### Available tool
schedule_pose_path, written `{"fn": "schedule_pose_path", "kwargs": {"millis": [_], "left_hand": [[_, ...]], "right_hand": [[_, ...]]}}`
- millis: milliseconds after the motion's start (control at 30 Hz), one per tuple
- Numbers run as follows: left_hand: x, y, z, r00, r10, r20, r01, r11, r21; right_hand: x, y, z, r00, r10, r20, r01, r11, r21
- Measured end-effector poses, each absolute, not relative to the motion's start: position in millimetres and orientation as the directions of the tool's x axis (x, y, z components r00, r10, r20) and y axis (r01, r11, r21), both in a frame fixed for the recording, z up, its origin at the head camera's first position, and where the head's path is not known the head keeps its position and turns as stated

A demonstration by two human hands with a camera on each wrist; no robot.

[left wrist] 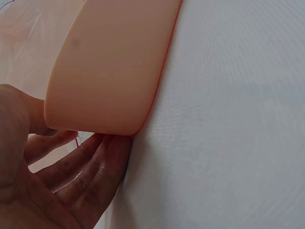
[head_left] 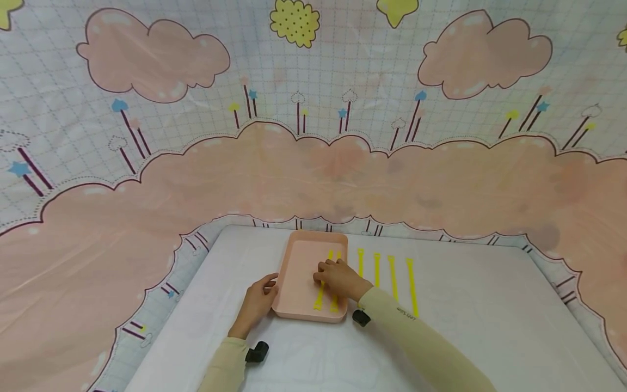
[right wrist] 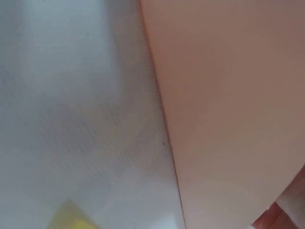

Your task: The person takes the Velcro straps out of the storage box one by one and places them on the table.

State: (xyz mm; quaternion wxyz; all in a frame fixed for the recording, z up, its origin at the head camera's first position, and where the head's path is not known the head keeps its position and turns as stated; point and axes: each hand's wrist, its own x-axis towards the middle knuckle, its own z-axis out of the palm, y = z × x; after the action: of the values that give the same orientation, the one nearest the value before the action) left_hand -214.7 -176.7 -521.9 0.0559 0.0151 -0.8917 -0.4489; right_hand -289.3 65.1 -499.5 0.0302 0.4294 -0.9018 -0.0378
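My left hand (head_left: 259,299) rests against the left side of a pink rectangular tray (head_left: 296,294). In the left wrist view its fingers (left wrist: 102,176) touch the tray's outer wall, thumb near the rim. Over the tray's right half, my right hand (head_left: 340,279) has bent fingers and appears to pinch a long yellow strip (head_left: 318,300) with a notched, spanner-like end. A second such strip (head_left: 334,304) lies beside it in the tray, partly under the hand. The right wrist view shows mostly the tray wall (right wrist: 228,105); the fingertips are hidden there.
Several more yellow strips (head_left: 393,272) lie in a row on the white table (head_left: 480,310), right of the tray; the right forearm covers some lower ends. A cloud-patterned cloth (head_left: 313,179) hangs behind the table. Each wrist carries a black camera (head_left: 257,352).
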Motion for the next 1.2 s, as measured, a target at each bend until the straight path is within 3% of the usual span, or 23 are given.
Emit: {"fn": "schedule_pose_path", "kwargs": {"millis": [700,1200], "left_hand": [[-215.9,-173.6,-520.4,-0.992,-0.091,0.082,0.014,0.585,0.811],[-214.7,-174.3,-520.2,-0.994,-0.09,0.059,-0.003,0.577,0.816]], "right_hand": [[-287.8,65.1,-502.0,-0.561,-0.828,0.016,-0.827,0.561,0.027],[-285.7,67.1,-504.2,-0.491,-0.866,0.092,-0.862,0.498,0.092]]}}
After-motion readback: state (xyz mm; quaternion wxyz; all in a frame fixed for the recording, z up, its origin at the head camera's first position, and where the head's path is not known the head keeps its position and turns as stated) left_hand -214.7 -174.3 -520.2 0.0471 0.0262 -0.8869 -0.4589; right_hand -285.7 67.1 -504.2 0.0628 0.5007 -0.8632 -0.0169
